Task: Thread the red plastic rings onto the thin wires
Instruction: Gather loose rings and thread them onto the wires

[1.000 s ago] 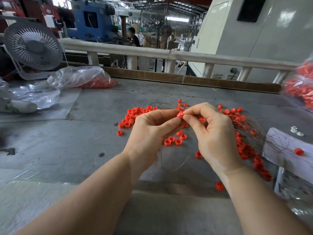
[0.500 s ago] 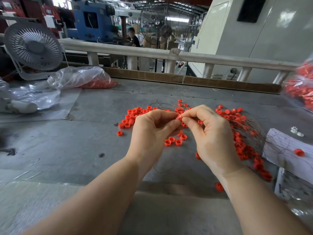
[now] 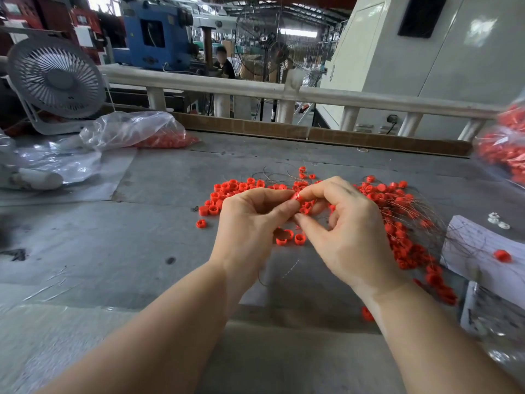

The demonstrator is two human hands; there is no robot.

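Clear plastic bags held red rings: one bag (image 3: 136, 129) lay far left by a fan (image 3: 55, 78), another (image 3: 504, 143) was cut off at the right edge. On the grey table (image 3: 142, 251), loose rings (image 3: 230, 190) lay scattered left, and wires (image 3: 412, 220) strung with rings spread right over a paper (image 3: 477, 251). The left hand (image 3: 250, 223) and right hand (image 3: 343, 231) both pinched one ring (image 3: 297, 197) with curled fingertips. Any wire in that ring was too thin to make out.
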